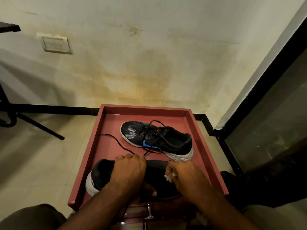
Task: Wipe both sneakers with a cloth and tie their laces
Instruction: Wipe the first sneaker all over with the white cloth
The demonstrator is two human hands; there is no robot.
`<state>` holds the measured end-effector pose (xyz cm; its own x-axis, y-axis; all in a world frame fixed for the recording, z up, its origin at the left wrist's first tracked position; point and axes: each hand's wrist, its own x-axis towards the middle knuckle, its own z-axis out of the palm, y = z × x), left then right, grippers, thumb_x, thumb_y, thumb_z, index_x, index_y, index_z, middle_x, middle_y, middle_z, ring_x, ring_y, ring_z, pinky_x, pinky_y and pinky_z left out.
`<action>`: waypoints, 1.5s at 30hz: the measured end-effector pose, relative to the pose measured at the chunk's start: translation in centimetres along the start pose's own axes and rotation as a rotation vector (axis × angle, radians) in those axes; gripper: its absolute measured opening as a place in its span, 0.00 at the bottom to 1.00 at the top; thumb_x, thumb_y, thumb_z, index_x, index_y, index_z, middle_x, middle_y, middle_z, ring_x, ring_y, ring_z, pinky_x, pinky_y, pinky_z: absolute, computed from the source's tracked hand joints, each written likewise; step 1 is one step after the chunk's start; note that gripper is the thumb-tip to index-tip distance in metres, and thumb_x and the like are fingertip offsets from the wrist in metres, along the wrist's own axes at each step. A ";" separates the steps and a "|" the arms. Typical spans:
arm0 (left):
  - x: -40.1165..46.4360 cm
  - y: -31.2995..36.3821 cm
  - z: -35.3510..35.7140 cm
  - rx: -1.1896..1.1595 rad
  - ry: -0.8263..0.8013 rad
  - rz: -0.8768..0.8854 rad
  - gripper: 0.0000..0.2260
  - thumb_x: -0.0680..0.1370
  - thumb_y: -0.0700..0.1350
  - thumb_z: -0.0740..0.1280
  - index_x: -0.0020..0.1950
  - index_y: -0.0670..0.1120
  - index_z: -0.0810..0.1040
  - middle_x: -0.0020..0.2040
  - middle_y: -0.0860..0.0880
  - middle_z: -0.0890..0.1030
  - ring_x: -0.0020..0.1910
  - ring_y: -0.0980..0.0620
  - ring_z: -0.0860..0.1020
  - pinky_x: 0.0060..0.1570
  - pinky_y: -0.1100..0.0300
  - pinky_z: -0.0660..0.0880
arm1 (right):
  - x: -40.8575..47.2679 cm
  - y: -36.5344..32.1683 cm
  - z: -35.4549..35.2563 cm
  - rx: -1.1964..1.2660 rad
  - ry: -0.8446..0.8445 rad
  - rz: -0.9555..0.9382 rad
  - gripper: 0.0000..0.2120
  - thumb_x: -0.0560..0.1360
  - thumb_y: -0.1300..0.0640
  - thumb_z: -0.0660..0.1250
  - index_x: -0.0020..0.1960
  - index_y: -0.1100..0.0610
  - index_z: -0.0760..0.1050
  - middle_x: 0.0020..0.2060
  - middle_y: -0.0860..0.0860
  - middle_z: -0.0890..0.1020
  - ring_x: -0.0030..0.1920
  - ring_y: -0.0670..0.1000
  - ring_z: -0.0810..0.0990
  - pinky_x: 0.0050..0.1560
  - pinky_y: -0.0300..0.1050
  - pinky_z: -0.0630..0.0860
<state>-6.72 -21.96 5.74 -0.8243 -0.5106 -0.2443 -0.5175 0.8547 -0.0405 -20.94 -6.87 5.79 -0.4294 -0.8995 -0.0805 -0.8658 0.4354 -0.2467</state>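
Note:
Two black sneakers with white soles lie on a pink tray-like top (206, 135). The far sneaker (167, 143) has a blue logo and loose black laces (116, 141) trailing left. The near sneaker (99, 176) lies with its heel to the left. My left hand (129, 173) grips it across the middle, fingers over the far side and thumb on the near side. My right hand (184, 178) holds a small white cloth (169, 176) bunched in its fingers against the sneaker's toe part, most of which is hidden.
The pink top stands against a stained wall (149, 63), with raised rims on three sides. A dark glass panel (274, 113) with a black frame is on the right. Black stand legs (41, 128) cross the tiled floor at the left. My knees show at the bottom.

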 end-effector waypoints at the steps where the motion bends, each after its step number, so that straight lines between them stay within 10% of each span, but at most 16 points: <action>1: 0.0 0.0 0.0 -0.003 0.003 0.009 0.46 0.59 0.78 0.70 0.64 0.47 0.71 0.62 0.48 0.79 0.61 0.46 0.77 0.59 0.50 0.70 | -0.5 0.9 0.1 0.026 0.000 -0.016 0.06 0.79 0.56 0.65 0.53 0.49 0.77 0.45 0.46 0.83 0.45 0.49 0.82 0.48 0.47 0.81; 5: 0.3 0.0 0.0 0.041 -0.004 0.072 0.45 0.63 0.77 0.69 0.67 0.45 0.69 0.65 0.45 0.77 0.63 0.44 0.76 0.61 0.48 0.69 | 0.0 1.6 0.7 0.035 0.010 -0.035 0.06 0.80 0.62 0.66 0.55 0.58 0.79 0.41 0.46 0.79 0.34 0.39 0.77 0.39 0.27 0.70; 11: 0.3 -0.1 0.5 -0.006 0.015 0.018 0.43 0.61 0.77 0.71 0.65 0.49 0.71 0.63 0.50 0.78 0.61 0.47 0.77 0.60 0.51 0.70 | 3.7 0.5 0.9 -0.042 -0.083 0.055 0.10 0.81 0.56 0.65 0.59 0.52 0.82 0.50 0.50 0.81 0.53 0.52 0.81 0.49 0.42 0.72; 14: 0.4 -0.1 0.6 -0.011 0.015 0.009 0.42 0.61 0.77 0.70 0.64 0.50 0.71 0.61 0.51 0.79 0.60 0.48 0.77 0.60 0.52 0.70 | 0.8 1.6 0.5 -0.038 -0.161 -0.022 0.10 0.81 0.58 0.66 0.58 0.51 0.85 0.43 0.44 0.76 0.54 0.50 0.82 0.43 0.31 0.67; 20: 0.2 0.3 0.3 0.071 0.017 0.061 0.40 0.65 0.78 0.66 0.64 0.49 0.68 0.62 0.50 0.77 0.61 0.48 0.75 0.61 0.51 0.68 | 2.1 0.7 0.2 0.167 0.102 0.061 0.02 0.80 0.52 0.71 0.48 0.48 0.82 0.50 0.39 0.74 0.40 0.39 0.75 0.36 0.26 0.68; 26: -0.3 0.4 0.3 -0.010 0.061 0.015 0.41 0.59 0.79 0.68 0.62 0.54 0.72 0.59 0.55 0.80 0.59 0.51 0.78 0.57 0.53 0.69 | 3.5 -2.1 0.5 0.143 0.034 -0.138 0.13 0.76 0.56 0.60 0.47 0.54 0.83 0.47 0.51 0.81 0.48 0.55 0.83 0.44 0.48 0.76; 30: -0.2 0.1 0.5 -0.017 0.060 0.046 0.41 0.59 0.80 0.67 0.61 0.54 0.71 0.58 0.55 0.79 0.58 0.51 0.77 0.58 0.53 0.69 | 3.1 -0.2 -1.3 -0.123 -0.192 -0.024 0.10 0.82 0.61 0.61 0.57 0.60 0.80 0.55 0.56 0.80 0.53 0.55 0.81 0.51 0.47 0.75; 33: -0.1 0.6 0.4 0.040 0.059 0.070 0.41 0.61 0.81 0.65 0.61 0.52 0.70 0.60 0.54 0.78 0.59 0.51 0.77 0.60 0.53 0.69 | 3.1 -0.3 0.1 -0.014 0.094 -0.013 0.13 0.79 0.58 0.60 0.47 0.57 0.84 0.48 0.55 0.82 0.45 0.56 0.84 0.39 0.45 0.75; 39: -0.1 0.6 1.0 0.013 0.097 0.046 0.41 0.57 0.80 0.65 0.59 0.53 0.74 0.56 0.54 0.82 0.55 0.50 0.80 0.55 0.53 0.72 | 4.5 -2.3 1.4 0.319 0.081 -0.105 0.07 0.75 0.56 0.67 0.46 0.53 0.85 0.45 0.50 0.83 0.46 0.52 0.82 0.45 0.48 0.78; 45: -0.1 0.8 0.8 -0.030 0.057 -0.012 0.44 0.54 0.83 0.65 0.60 0.56 0.72 0.57 0.57 0.80 0.56 0.53 0.78 0.59 0.54 0.71 | 1.9 0.7 -0.6 -0.145 -0.010 0.048 0.05 0.79 0.60 0.66 0.47 0.54 0.81 0.44 0.53 0.82 0.44 0.57 0.84 0.44 0.48 0.81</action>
<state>-6.92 -21.16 4.95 -0.8292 -0.5264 -0.1880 -0.5337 0.8456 -0.0135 -22.54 -8.25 6.00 -0.4691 -0.8777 -0.0981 -0.8728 0.4777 -0.1003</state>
